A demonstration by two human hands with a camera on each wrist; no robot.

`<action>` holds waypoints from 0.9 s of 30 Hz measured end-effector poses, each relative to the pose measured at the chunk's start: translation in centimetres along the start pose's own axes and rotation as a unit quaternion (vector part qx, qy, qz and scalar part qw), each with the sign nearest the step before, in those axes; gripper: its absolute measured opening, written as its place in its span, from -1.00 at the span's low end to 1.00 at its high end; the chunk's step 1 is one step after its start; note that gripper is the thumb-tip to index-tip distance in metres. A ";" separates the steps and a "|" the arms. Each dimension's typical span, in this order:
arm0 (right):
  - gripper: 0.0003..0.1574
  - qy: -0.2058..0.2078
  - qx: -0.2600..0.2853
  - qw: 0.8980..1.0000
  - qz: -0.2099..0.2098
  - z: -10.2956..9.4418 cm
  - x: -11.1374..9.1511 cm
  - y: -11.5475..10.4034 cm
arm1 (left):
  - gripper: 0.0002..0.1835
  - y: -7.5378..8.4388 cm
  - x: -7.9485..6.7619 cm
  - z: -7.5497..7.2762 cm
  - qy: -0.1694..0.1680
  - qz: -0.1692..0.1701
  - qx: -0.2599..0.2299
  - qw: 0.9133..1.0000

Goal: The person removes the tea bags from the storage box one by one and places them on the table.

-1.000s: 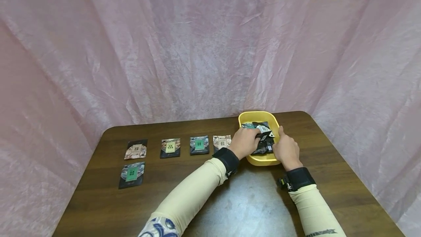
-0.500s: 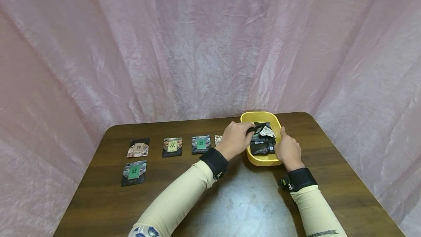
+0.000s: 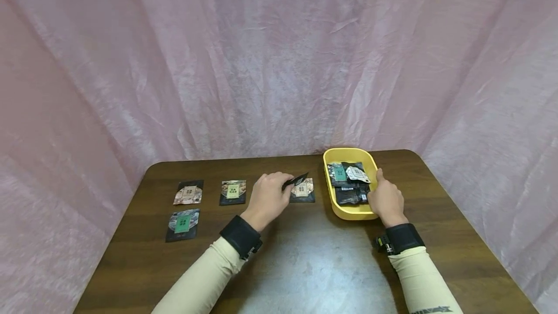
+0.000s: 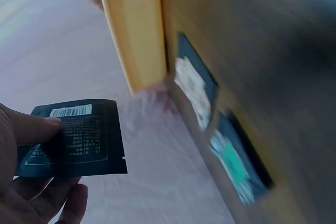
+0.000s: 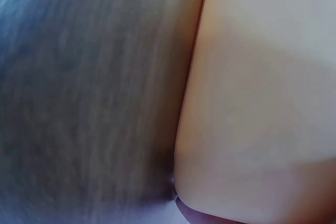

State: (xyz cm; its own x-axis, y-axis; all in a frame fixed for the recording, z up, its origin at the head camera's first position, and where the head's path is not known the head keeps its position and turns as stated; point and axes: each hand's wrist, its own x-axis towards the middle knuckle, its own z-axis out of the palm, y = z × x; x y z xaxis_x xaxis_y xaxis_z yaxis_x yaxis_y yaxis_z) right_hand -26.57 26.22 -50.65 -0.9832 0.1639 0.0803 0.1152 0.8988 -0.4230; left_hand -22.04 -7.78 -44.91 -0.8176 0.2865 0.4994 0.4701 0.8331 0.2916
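- Hands: 2. Left hand (image 3: 268,197) pinching 1 held packet (image 4: 79,140) between thumb and fingers, above the table (image 3: 305,265), left of the yellow tray (image 3: 350,214).
- Right hand (image 3: 386,202): gripping the right rim of that tray, digits seemingly on both sides of the wall; some fingers hidden.
- On the table, both views combined: 5 packets. 2 beige-label packets (image 3: 188,193), 2 green-label packets (image 3: 182,225), 1 yellow-label packet (image 3: 233,192).
- Inside the 1 tray: overlapping tray packets (image 3: 339,174), 2 with labels up, dark backs below; exact count, can't tell.
- Head view only: those tray contents, plus the 3 leftmost table packets.
- Left wrist view only: back of the held packet, 1 white barcode plus small print; also the 2nd green label, beside a beige one, out of sight from the head.
- Right wrist view: wood grain and 1 big blurred pale surface (image 5: 262,103); can't tell what.
- Wristbands (image 3: 241,237): 2, black.
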 end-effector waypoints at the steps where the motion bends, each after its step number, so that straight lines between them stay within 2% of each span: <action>1: 0.06 -0.002 0.001 1.000 0.001 0.0 0.0 0.0 | -0.79 -0.4 -0.6 -0.3 0.003 -0.006 0.001 1.000; 10: 0.06 -0.008 0.000 1.000 0.004 0.0 0.2 0.1 | -0.81 -3.5 -5.1 -2.4 0.007 -0.033 0.052 0.998; 18: 0.05 0.000 0.001 1.000 0.002 -0.1 -0.1 0.1 | -0.82 -4.7 -8.1 -3.3 0.016 -0.060 0.073 0.995; 22: 0.05 -0.009 0.001 1.000 0.010 -0.1 0.0 -0.1 | -0.81 -5.2 -9.4 -3.3 -0.007 -0.076 0.106 0.991; 27: 0.07 -0.019 0.004 1.000 0.016 -0.2 0.1 -0.2 | -0.77 -5.7 -10.7 -3.4 -0.060 -0.104 0.138 0.983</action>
State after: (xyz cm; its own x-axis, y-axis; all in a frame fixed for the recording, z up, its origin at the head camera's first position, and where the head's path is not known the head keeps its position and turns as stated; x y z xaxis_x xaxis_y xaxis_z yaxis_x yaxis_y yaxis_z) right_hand -26.62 26.14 -50.35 -0.9837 0.1771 0.0321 0.1460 0.8896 -0.4328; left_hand -14.89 -17.24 -49.12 -0.9272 0.1365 0.3487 0.1942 0.9715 0.1362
